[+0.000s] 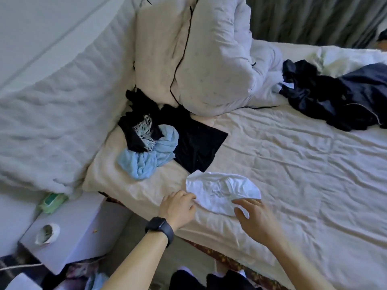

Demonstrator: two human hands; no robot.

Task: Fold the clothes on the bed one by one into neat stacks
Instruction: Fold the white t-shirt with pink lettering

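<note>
A small white garment [222, 190] lies crumpled on the cream bed sheet [303, 164] near the bed's front edge. My left hand [178, 206], with a black watch on its wrist, pinches the garment's left edge. My right hand [254, 216] grips its lower right edge between thumb and fingers. Behind it lies a flat black garment [199, 143], and left of that a heap of a light blue cloth [148, 158] with black and patterned pieces [139, 126] on top. A pile of dark navy clothes [339, 97] sits at the far right of the bed.
Pillows [201, 55] and a bunched duvet stand at the head of the bed. A padded white headboard [48, 114] runs along the left. A white bedside table [79, 231] holds a green wipes pack [52, 203] and a crumpled tissue [47, 234].
</note>
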